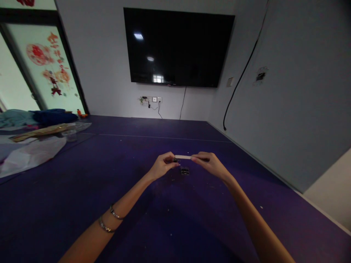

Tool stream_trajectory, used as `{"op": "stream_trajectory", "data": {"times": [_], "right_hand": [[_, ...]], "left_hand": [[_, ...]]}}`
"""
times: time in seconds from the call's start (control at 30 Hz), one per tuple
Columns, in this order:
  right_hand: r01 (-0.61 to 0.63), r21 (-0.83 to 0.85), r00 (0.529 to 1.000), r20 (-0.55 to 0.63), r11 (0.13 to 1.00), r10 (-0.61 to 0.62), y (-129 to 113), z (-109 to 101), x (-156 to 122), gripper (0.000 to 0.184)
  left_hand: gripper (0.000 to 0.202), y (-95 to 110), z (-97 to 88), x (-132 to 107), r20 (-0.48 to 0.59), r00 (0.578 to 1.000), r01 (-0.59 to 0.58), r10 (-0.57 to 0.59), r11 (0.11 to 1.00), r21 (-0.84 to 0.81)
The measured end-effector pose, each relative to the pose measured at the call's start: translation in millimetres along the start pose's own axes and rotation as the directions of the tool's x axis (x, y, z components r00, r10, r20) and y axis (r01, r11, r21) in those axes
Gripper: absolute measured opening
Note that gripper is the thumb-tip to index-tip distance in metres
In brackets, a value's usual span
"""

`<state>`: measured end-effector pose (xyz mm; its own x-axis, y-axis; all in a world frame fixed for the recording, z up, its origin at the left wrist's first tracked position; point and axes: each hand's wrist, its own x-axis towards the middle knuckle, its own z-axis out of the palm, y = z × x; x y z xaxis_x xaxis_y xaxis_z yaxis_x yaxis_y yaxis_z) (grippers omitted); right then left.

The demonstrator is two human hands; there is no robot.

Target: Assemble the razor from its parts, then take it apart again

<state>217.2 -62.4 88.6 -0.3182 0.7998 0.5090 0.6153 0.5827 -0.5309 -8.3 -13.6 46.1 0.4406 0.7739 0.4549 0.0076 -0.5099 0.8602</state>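
Observation:
Between my two hands a thin, pale, flat bar [182, 157] is held level above the purple surface. My left hand [162, 166] has its fingers closed at the bar's left end; a small dark piece [177, 160] shows beside those fingertips, and I cannot tell whether it is held too. At the right end, my right hand [210, 163] pinches the bar between thumb and fingers. Just below the bar in the view, a small dark block-like object [184, 171] lies on the purple surface [131, 212]. Its kind is too small to make out.
Small pale bits are scattered over the surface. Plastic sheeting [35, 157], a long brownish package [41, 132] and dark blue cloth [55, 117] lie at the left. A black television [178, 47] hangs on the back wall; a black cable [241, 76] dangles at the right.

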Motion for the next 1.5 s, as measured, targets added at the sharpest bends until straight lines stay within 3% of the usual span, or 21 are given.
{"op": "stream_trajectory", "data": {"times": [0.13,0.3,0.53,0.73,0.93,1.07,1.5], "right_hand": [[-0.029,-0.027,0.999,-0.038,0.999,0.028,1.2,-4.4,-1.0,0.035],[0.012,0.018,0.999,0.036,1.000,-0.013,-7.0,-5.4,-1.1,0.035],[-0.013,0.031,1.000,-0.014,0.999,0.013,-4.8,-11.2,-2.7,0.035],[0.016,0.061,0.999,0.048,0.998,-0.019,-14.4,-12.8,-1.9,0.034],[-0.013,0.041,1.000,0.004,0.999,0.013,-12.9,-14.5,-2.5,0.037],[0.014,0.046,0.999,0.037,0.999,-0.016,-19.5,-14.7,-3.2,0.034],[0.025,0.126,0.999,0.036,0.992,-0.030,-14.0,-15.9,-2.9,0.030]], "left_hand": [[0.019,2.0,1.9,-0.8,0.006,1.000,0.008,-0.008,1.000,-0.028],[0.020,3.8,3.0,-1.6,0.005,1.000,-0.001,0.001,0.998,-0.061],[0.021,12.1,3.5,-4.1,0.004,1.000,-0.002,0.002,0.996,-0.087],[0.021,15.6,3.9,-4.5,0.008,1.000,-0.026,0.027,0.994,-0.107],[0.021,16.7,2.1,-3.4,0.000,1.000,-0.003,0.003,0.996,-0.090],[0.022,16.0,2.5,-2.8,-0.003,1.000,-0.006,0.005,0.993,-0.114],[0.021,21.4,3.5,-4.4,-0.007,1.000,0.005,-0.006,0.991,-0.131]]}}
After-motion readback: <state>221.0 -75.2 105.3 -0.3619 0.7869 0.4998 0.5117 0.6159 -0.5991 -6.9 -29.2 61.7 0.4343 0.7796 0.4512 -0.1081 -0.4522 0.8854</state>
